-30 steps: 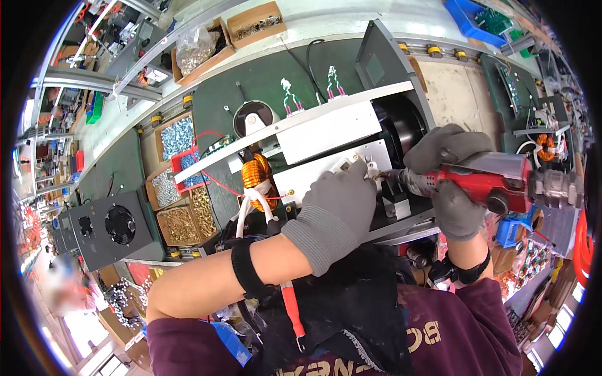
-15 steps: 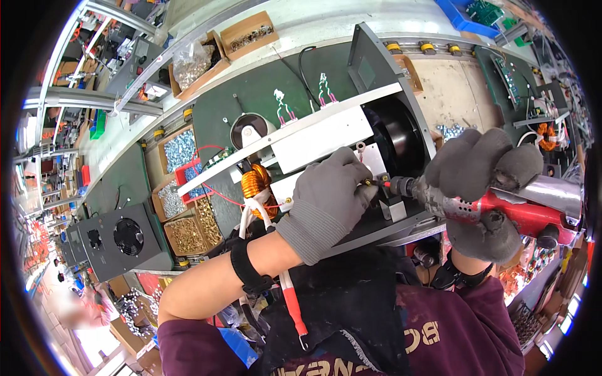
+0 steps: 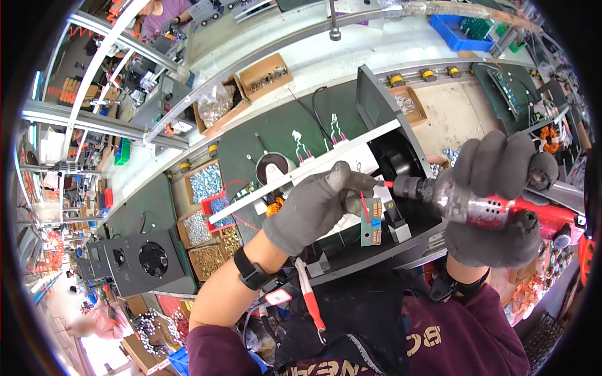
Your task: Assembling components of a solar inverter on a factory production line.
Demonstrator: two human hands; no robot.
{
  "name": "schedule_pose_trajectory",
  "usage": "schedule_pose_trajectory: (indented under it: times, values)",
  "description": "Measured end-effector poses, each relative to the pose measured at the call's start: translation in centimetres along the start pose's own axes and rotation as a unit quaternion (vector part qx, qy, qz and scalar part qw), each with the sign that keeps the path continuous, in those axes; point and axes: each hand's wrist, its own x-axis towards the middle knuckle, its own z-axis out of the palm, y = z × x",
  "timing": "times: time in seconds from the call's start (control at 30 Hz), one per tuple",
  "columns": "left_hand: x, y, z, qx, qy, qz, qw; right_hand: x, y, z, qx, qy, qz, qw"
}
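My right hand (image 3: 495, 194), in a grey glove, is wrapped around a red and silver power screwdriver (image 3: 473, 203) whose bit points left. Gloved in grey too, my left hand (image 3: 313, 203) pinches something at the bit's tip; its fingers hide what it is. Below those fingertips is a small green circuit board (image 3: 371, 229) with a red wire (image 3: 365, 207) running up toward them. Both hands are over an open dark metal housing (image 3: 411, 147) with a black round fan-like part (image 3: 398, 156) inside. An orange copper coil (image 3: 274, 207) is partly hidden behind my left hand.
Parts bins with blue-silver screws (image 3: 205, 185) and brass pieces (image 3: 207, 260) stand left of the housing. A dark unit with a round fan (image 3: 150, 258) sits farther left. Cardboard trays (image 3: 266, 75) and a blue bin (image 3: 461, 34) lie beyond the green work surface (image 3: 244, 135).
My left hand has moved up off the spot low in the housing, and the screwdriver bit has risen with it. The green circuit board now shows below my fingers. The view has shifted.
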Motion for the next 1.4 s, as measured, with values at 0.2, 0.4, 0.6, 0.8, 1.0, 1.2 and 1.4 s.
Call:
schedule_pose_trajectory:
  times: [0.2, 0.4, 0.6, 0.8, 1.0, 1.2, 1.4]
  values:
    - [0.2, -0.7, 0.1, -0.079, -0.06, -0.013, 0.995, -0.2, 1.3, 1.2, -0.035, -0.049, -0.022, 0.998]
    - [0.1, -0.9, 1.2, -0.1, 0.029, 0.006, 0.995, -0.9, 2.7, 0.3, -0.068, -0.112, -0.086, 0.988]
    - [-0.4, -0.2, 1.6, -0.122, 0.084, -0.041, 0.988, -0.8, 2.4, 0.2, -0.108, -0.198, -0.106, 0.968]
    - [-2.3, -1.0, 1.8, 0.645, 0.012, 0.102, 0.757, -2.1, 1.5, 0.4, -0.163, 0.004, 0.001, 0.987]
    - [-2.3, -4.0, 1.9, 0.757, -0.011, 0.062, 0.65, -3.2, 2.3, -2.5, -0.154, 0.0, 0.109, 0.982]
    - [-1.0, -4.5, 1.7, 0.76, -0.011, 0.049, 0.648, -4.7, 3.3, -4.4, -0.131, -0.031, 0.15, 0.98]
    - [0.3, -4.4, 1.8, 0.754, -0.033, 0.035, 0.655, -4.7, 4.8, -5.0, -0.042, -0.068, 0.146, 0.986]
